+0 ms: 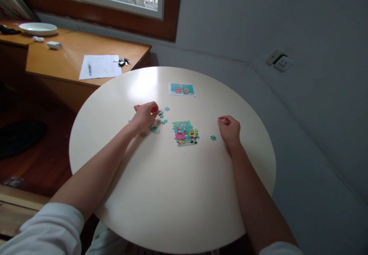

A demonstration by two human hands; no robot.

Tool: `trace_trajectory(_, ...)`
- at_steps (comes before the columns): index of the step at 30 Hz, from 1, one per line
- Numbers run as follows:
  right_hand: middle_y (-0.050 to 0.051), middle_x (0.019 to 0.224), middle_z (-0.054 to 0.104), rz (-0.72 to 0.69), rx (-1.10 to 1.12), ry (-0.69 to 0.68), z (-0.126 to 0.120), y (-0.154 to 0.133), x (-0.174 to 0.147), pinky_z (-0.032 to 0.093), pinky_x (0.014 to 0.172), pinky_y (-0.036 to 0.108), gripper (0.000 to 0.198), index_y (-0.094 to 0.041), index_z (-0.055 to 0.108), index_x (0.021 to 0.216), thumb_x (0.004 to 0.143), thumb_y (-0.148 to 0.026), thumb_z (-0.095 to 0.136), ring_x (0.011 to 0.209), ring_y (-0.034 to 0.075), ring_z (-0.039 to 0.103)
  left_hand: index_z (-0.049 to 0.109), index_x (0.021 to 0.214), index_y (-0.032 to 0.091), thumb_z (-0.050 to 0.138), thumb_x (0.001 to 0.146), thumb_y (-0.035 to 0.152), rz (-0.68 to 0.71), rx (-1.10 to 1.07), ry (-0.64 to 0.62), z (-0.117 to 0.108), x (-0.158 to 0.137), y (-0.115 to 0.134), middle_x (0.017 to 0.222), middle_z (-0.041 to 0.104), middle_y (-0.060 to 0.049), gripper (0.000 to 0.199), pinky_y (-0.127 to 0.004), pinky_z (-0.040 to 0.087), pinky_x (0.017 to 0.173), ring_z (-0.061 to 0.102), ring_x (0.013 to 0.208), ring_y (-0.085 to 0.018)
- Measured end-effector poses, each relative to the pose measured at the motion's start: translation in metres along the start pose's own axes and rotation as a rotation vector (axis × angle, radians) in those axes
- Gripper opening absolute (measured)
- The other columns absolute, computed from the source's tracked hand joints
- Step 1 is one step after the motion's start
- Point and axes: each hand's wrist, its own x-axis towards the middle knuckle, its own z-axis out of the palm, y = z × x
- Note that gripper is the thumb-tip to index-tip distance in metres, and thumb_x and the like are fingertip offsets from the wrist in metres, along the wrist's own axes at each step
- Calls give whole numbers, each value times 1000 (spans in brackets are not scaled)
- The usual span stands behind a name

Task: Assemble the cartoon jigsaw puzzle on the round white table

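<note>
Teal jigsaw pieces (153, 129) hide partly behind the left hand (144, 115).

A: Which part is the puzzle (184, 133)?
B: The joined section, flat, partly assembled: a pink, a pale green and a yellow figure on turquoise. Its lower edge is straight; its right edge is stepped, with tabs exposed.
A: And the pieces (153, 129)?
B: Loose, mostly turquoise and green, scattered in a cluster left of the puzzle; some are hidden from view.
A: The lone piece (213, 137)?
B: Teal with a small yellowish mark; it lies flat to the right, apart from the puzzle.
A: The print (181, 89)?
B: Flat, beyond the puzzle, white-edged at left, with similar figures.
</note>
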Motion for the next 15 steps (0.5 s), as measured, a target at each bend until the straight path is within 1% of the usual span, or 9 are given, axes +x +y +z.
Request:
trace_trajectory(3, -6, 49, 44, -14, -5, 2, -1, -5, -1, 33, 52, 27, 17, -17, 64, 73, 67, -31, 55, 48, 11, 38, 58, 75, 17, 58, 75, 20, 52, -227, 25, 0, 1, 2, 80, 69, -5, 3, -36, 44, 80, 63, 81, -20)
trace_trajectory(5, -6, 49, 43, -33, -6, 1, -1, -9, -2, 33, 52, 26, 17, -17, 63, 74, 68, -31, 55, 49, 11, 38, 56, 72, 17, 60, 74, 22, 78, -382, -5, 1, 0, 4, 74, 68, -4, 7, -31, 47, 70, 63, 74, -18)
trace_trajectory(7, -6, 50, 43, -58, -2, -3, -1, -13, -4, 33, 53, 26, 16, -17, 63, 75, 69, -30, 54, 49, 11, 39, 57, 71, 17, 61, 72, 24, 85, -497, -62, 2, -1, 8, 68, 66, -3, 8, -29, 49, 64, 63, 67, -16)
trace_trajectory(11, -6, 52, 42, -108, 11, -31, 2, -19, -8, 33, 53, 25, 17, -17, 63, 77, 71, -30, 54, 49, 11, 39, 59, 70, 16, 60, 70, 23, 74, -612, -156, 5, -3, 17, 65, 66, -3, 7, -27, 51, 61, 64, 63, -15)
trace_trajectory(15, -5, 53, 44, -111, 17, -57, 3, -22, -10, 34, 53, 25, 16, -17, 62, 77, 71, -30, 54, 50, 10, 40, 63, 71, 16, 59, 71, 20, 56, -651, -194, 7, -6, 22, 65, 67, -4, 6, -27, 52, 62, 65, 65, -15)
